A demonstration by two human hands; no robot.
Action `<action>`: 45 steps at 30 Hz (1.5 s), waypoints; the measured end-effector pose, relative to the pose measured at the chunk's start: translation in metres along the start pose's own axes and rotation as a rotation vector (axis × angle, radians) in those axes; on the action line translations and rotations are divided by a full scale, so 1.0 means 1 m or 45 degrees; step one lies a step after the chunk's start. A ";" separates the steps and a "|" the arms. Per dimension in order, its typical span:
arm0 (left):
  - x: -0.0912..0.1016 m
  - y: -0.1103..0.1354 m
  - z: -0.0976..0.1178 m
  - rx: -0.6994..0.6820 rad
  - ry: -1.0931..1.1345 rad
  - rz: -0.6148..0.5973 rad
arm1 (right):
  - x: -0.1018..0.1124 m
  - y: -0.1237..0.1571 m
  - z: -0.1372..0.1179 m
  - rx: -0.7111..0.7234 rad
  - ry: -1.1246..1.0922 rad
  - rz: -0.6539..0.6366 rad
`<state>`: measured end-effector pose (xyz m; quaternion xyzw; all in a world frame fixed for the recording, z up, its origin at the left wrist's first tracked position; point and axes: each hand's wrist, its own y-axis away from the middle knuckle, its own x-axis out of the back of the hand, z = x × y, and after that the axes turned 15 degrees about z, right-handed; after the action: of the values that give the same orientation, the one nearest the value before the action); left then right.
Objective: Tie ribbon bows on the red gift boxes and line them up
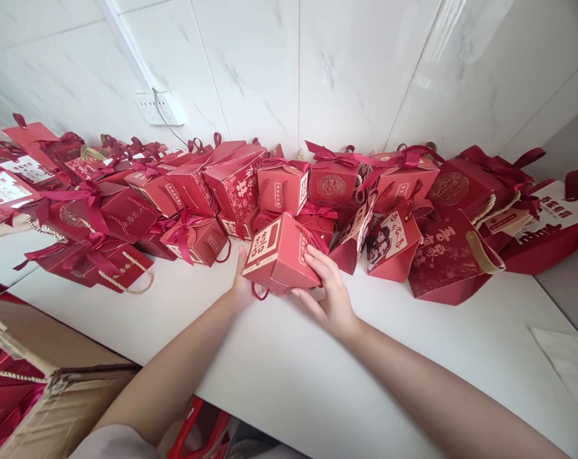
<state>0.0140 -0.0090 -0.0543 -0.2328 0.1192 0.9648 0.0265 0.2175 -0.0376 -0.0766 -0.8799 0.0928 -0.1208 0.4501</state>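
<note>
Between my two hands is a red gift box (pixel 285 252), tilted, with a cream label and gold lettering on its side and a dark red cord handle hanging below. My left hand (pixel 242 280) grips its left side, the fingers partly hidden behind the box. On the right side my right hand (pixel 327 287) holds it, fingers over the upper edge and thumb underneath. Just behind it stand a small box with a red ribbon bow (pixel 196 237) and a box with a couple's picture (pixel 394 245).
Many more red gift boxes line the white table (pixel 289 370) along the tiled wall. An open cardboard box (pixel 85 395) with red boxes inside stands at lower left. A wall socket (pixel 159 108) with a cable is behind. Another person's hand (pixel 16 224) shows at far left.
</note>
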 end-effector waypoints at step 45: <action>0.013 -0.005 -0.006 -0.503 -0.995 -0.180 | 0.002 -0.003 0.004 -0.436 -0.060 0.171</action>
<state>0.0052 -0.0054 -0.0665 0.1413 -0.1026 0.9805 0.0904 0.2211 -0.0330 -0.0763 -0.9380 0.1601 -0.0524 0.3029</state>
